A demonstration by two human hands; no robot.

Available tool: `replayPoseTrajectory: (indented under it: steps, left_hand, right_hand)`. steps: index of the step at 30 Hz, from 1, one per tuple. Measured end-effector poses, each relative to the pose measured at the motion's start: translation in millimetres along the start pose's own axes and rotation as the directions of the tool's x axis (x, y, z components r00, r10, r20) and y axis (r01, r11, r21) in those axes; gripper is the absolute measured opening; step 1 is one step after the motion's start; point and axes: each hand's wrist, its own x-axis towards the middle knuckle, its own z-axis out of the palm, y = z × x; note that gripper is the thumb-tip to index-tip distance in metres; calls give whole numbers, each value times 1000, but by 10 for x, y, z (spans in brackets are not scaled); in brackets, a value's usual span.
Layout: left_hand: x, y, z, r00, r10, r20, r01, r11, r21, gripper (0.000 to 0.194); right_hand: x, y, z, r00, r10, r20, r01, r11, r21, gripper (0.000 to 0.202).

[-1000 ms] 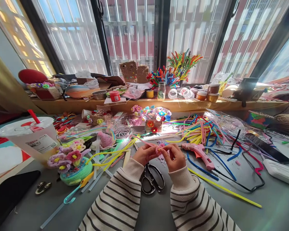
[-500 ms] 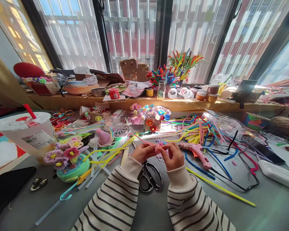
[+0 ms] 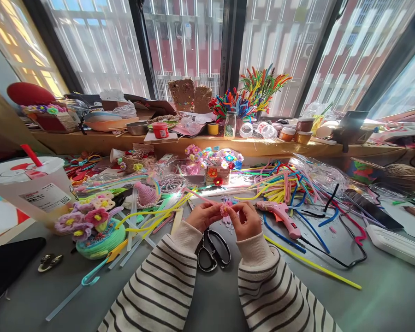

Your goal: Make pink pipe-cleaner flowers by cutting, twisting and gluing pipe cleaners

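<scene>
My left hand [image 3: 204, 216] and my right hand [image 3: 245, 220] meet at the middle of the grey table, both closed in a pinch. Between them is a small curled piece of pink pipe cleaner [image 3: 224, 210], gripped from either side. A straight pink length runs out up and left past my left fingers. Just below my hands lie black-handled scissors [image 3: 207, 260], their blades hidden by my left hand. To the right of my right hand rests a pink glue gun [image 3: 280, 213] on its side, with a black cord.
Loose pipe cleaners [image 3: 280, 184] pile up at the back right. A yellow pipe cleaner [image 3: 314, 265] crosses the table front right. On the left stand a lidded drink cup [image 3: 44, 196] and a green pot of fuzzy flowers [image 3: 102, 244], with clear glue sticks [image 3: 134, 242] beside it.
The whole view has shifted slightly, so things sit a little farther left and higher. Both hands keep their pinch on the pink pipe cleaner, with hardly any finger movement.
</scene>
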Motion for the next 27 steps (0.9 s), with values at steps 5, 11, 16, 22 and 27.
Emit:
replayPoseTrajectory:
  steps: [5, 11, 16, 22, 27]
  left_hand:
    - [-19, 18, 35, 999, -5, -40, 5, 1000, -10, 11]
    - [-29, 27, 56, 999, -14, -45, 14, 1000, -3, 9]
    - [-31, 30, 65, 999, -13, -52, 13, 1000, -7, 9]
    - [-23, 22, 53, 999, -5, -38, 5, 1000, -13, 9]
    - [-17, 16, 42, 999, -10, -37, 9, 1000, -19, 11]
  right_hand:
    - [-6, 28, 9, 1000, -12, -10, 12, 1000, -5, 16]
    - [-2, 29, 12, 1000, -10, -10, 10, 1000, -11, 16]
    - [0, 19, 9, 1000, -8, -10, 8, 1000, -9, 16]
    - [0, 5, 8, 1000, -5, -6, 5, 1000, -5, 17]
    - [4, -5, 7, 1000, -11, -3, 12, 1000, 7, 17]
